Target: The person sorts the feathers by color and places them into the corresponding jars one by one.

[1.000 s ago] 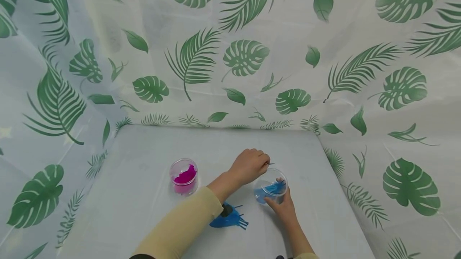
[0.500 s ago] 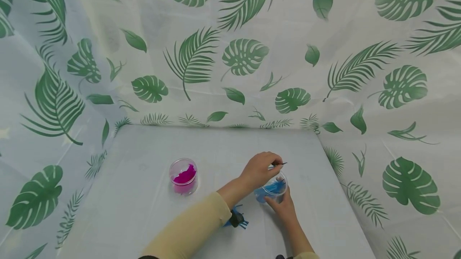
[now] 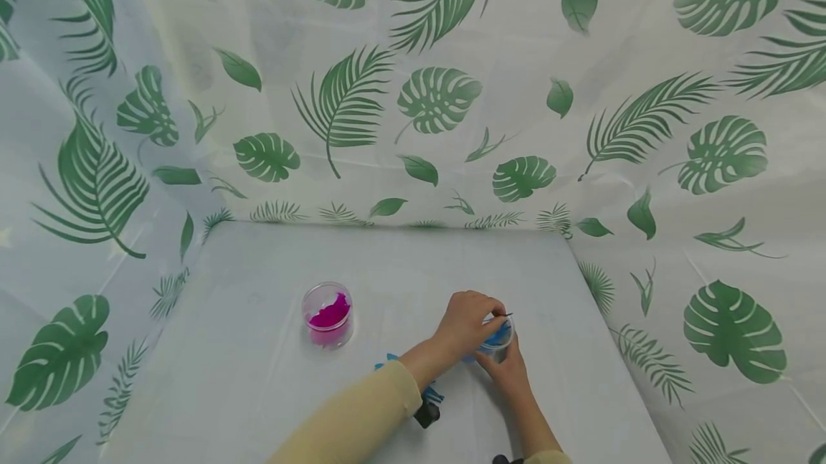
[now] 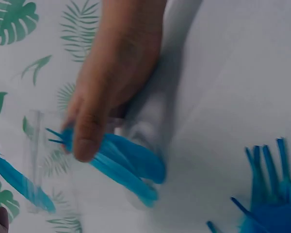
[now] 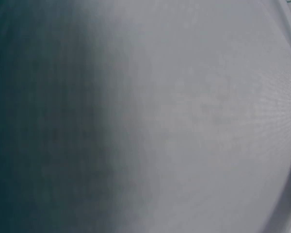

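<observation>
In the head view my right hand (image 3: 513, 374) grips a clear plastic cup (image 3: 513, 335) from the side. Blue feathers (image 4: 140, 162) lie inside it, plain in the left wrist view, where the right thumb presses the cup's wall. My left hand (image 3: 470, 322) is bent over the cup's mouth. Its fingertips pinch a feather by a thin dark stem (image 3: 508, 315). A blue feather (image 4: 19, 179) crosses the rim side in the left wrist view, near the left fingertips at the edge. The right wrist view shows mostly blurred pale surface.
A pile of blue feathers (image 4: 274, 218) lies on the table, partly hidden by my left forearm in the head view. A second clear cup with magenta feathers (image 3: 330, 313) stands left of the hands on the white table (image 3: 245, 306). Leaf-printed sheets (image 3: 361, 112) rise around it.
My left hand has moved right and then down over the cup's mouth with the feather. My right hand has stayed in place on the cup.
</observation>
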Available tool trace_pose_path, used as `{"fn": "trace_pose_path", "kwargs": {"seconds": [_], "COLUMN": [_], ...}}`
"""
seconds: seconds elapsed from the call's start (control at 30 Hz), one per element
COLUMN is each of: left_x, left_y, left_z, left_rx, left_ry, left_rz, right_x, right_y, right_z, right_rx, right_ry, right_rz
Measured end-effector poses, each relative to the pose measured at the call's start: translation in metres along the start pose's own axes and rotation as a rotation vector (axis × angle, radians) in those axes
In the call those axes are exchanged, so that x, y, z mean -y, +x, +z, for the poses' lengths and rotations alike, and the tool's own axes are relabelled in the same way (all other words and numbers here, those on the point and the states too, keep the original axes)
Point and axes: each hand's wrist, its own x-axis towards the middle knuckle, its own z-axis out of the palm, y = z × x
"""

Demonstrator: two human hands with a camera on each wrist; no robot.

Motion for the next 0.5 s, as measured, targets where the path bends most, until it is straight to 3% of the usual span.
{"fn": "trace_pose_path", "kwargs": {"seconds": [0.1, 0.27, 0.5], "left_x": [0.001, 0.004, 0.008], "left_y": [-0.004, -0.009, -0.013], "left_z": [0.006, 0.016, 0.024], "left_rx": [0.077, 0.176, 0.196], "left_ry": [0.079, 0.173, 0.166], "left_rz": [-0.037, -0.033, -0.050], "right_x": [0.001, 0.003, 0.003], "right_y": [-0.001, -0.001, -0.001], "right_z": [0.000, -0.002, -0.001], "right_rx": [0.002, 0.007, 0.001], "right_ry": [-0.006, -0.044, -0.058], "right_rz": [0.001, 0.004, 0.023]}}
